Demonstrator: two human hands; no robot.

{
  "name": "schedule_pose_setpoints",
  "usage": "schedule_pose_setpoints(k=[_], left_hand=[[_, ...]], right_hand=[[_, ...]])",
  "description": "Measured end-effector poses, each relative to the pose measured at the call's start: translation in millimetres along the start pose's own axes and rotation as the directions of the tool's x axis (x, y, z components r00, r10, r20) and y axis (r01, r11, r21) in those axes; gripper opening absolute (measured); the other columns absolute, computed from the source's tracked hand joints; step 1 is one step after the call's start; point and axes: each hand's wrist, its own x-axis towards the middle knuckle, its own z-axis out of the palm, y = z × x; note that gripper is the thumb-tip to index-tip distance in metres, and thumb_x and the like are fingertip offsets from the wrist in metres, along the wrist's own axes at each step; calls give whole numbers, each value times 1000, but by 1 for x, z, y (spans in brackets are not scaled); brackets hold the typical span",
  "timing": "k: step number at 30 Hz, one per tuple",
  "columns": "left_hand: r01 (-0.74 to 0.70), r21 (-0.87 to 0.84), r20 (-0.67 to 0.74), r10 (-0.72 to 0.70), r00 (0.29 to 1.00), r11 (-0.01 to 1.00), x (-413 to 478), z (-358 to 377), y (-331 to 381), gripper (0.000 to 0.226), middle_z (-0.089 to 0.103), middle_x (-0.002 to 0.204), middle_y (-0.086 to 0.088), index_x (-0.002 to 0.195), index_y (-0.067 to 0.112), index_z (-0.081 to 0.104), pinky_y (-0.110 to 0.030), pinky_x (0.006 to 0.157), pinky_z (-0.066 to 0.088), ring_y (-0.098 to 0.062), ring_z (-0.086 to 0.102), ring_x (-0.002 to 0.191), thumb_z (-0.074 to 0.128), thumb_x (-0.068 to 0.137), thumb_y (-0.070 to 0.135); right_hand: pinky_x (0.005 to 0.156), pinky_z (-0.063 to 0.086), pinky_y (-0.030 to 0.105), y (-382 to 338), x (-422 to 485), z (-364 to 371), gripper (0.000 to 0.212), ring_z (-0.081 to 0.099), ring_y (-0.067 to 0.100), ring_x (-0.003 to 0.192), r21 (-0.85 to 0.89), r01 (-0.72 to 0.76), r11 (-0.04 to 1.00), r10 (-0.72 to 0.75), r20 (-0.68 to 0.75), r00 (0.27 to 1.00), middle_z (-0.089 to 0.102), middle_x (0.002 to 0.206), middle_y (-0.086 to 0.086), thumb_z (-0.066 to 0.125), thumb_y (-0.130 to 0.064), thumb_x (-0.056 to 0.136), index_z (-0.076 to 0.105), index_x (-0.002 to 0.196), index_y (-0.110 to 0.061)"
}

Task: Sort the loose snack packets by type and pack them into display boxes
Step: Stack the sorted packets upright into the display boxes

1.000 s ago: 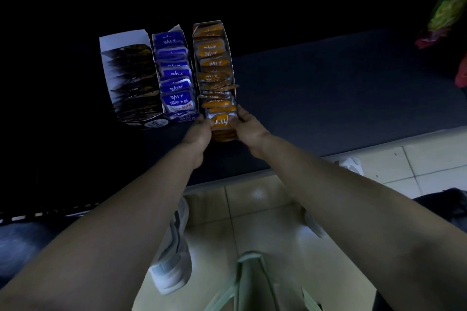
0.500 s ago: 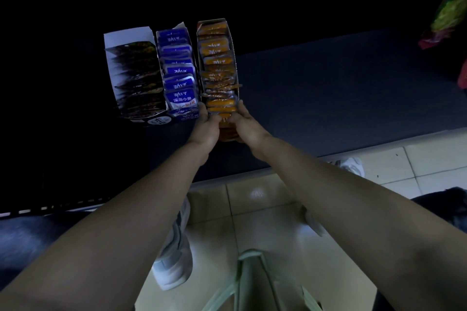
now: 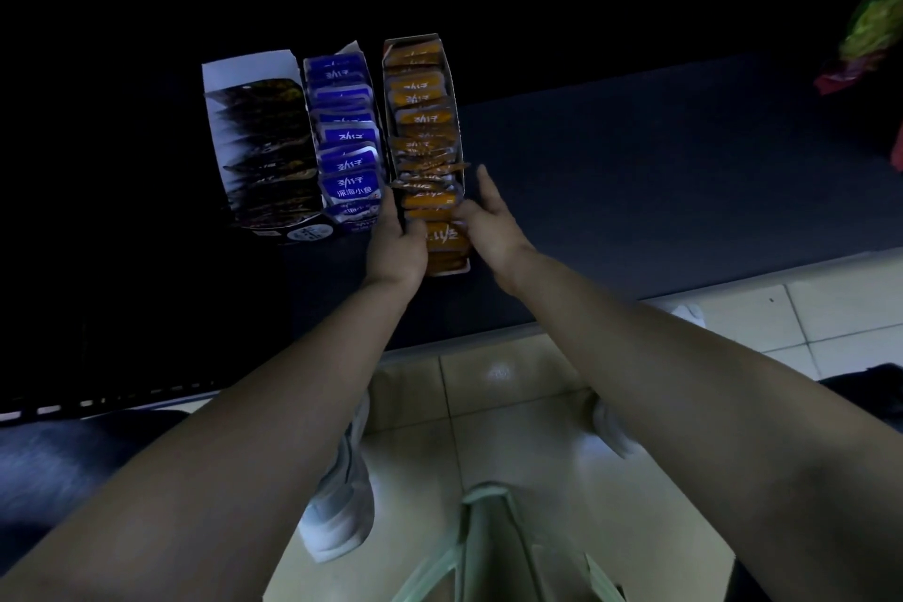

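Three display boxes stand side by side on the dark table top (image 3: 635, 191). The left box (image 3: 244, 73) holds dark packets, the middle box (image 3: 342, 137) blue packets, and the orange box (image 3: 452, 88) a row of orange packets (image 3: 422, 117). My left hand (image 3: 398, 242) lies along the orange box's near left side, fingers straight between it and the blue box, thumb on the front orange packet (image 3: 447, 235). My right hand (image 3: 486, 222) touches the box's right side, index finger stretched along the wall, thumb on the packet tops.
A colourful snack bag (image 3: 870, 29) lies at the far right edge. The table's front edge (image 3: 537, 328) runs below my wrists, with tiled floor (image 3: 513, 406), white shoes (image 3: 342, 504) and a pale green frame (image 3: 488, 528) beneath. The far part of the table is in darkness.
Both hands let go of the front orange packet and slid farther up the box's two sides. Their fingers have straightened, the right index finger most of all.
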Motion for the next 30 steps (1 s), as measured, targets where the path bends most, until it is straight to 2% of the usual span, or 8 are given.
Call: schedule_pose_setpoints(k=[3, 5, 9, 14, 17, 24, 27, 30], left_hand=[[5, 44, -45, -3, 999, 999, 3, 2, 0, 60, 38, 150, -2, 152, 33, 12, -39, 109, 36, -20, 43, 132, 42, 101, 24], [26, 59, -61, -23, 998, 998, 5, 2, 2, 65, 32, 154, -1, 153, 33, 5, -40, 111, 34, -21, 39, 135, 42, 101, 24], [23, 91, -62, -17, 998, 996, 3, 0, 3, 64, 32, 154, -2, 153, 30, 13, -44, 113, 33, -23, 37, 138, 44, 98, 24], [-20, 94, 3, 20, 1000, 995, 6, 3, -2, 65, 49, 142, -2, 145, 35, 31, -48, 105, 42, -22, 51, 125, 43, 81, 38], [-30, 86, 27, 28, 999, 996, 5, 4, 0, 63, 49, 142, -3, 148, 32, 27, -48, 106, 41, -22, 50, 126, 46, 88, 29], [-17, 100, 24, 15, 1000, 995, 6, 3, -6, 72, 37, 152, -2, 151, 32, 20, -49, 111, 35, -22, 40, 136, 44, 83, 34], [-33, 93, 27, 31, 999, 995, 6, 3, -8, 70, 34, 154, -1, 152, 32, 17, -48, 112, 34, -21, 37, 138, 47, 89, 29], [-50, 75, 26, 49, 998, 996, 7, 3, -9, 68, 34, 154, -1, 152, 32, 14, -47, 113, 34, -19, 37, 137, 47, 95, 20]], right_hand=[[108, 41, 36, -8, 1, 0, 61, 45, 18, 130, -2, 90, 996, -90, -46, 995, 34, 152, 3, 49, -20, 98, 22, 152, -27], [107, 39, 28, -14, -3, -3, 53, 44, 13, 127, -79, 156, 985, -162, -84, 983, 39, 149, 4, 49, -15, 99, 31, 149, -18], [96, 41, 16, -19, 1, -11, 35, 55, 12, 116, -248, 228, 942, -272, -161, 949, 59, 128, 5, 52, -5, 96, 54, 131, -8], [96, 49, 25, -28, 8, -5, 26, 60, 9, 106, -321, 254, 912, -315, -154, 936, 66, 117, 4, 60, -10, 93, 63, 119, -10], [98, 49, 29, -26, 10, -2, 26, 61, 11, 109, -328, 245, 913, -303, -139, 943, 67, 118, 2, 59, -11, 94, 63, 119, -11], [101, 45, 27, -13, 11, -6, 42, 52, 16, 121, -331, 221, 917, -250, -49, 967, 56, 135, 5, 51, -11, 96, 51, 137, -21], [108, 42, 39, -8, 11, -8, 54, 47, 17, 129, -279, 149, 949, -161, -20, 987, 45, 146, 3, 53, -24, 95, 37, 147, -30], [106, 40, 33, -9, 9, -10, 62, 47, 20, 128, -221, 2, 975, 4, 25, 1000, 40, 148, 2, 51, -31, 98, 21, 152, -25]])
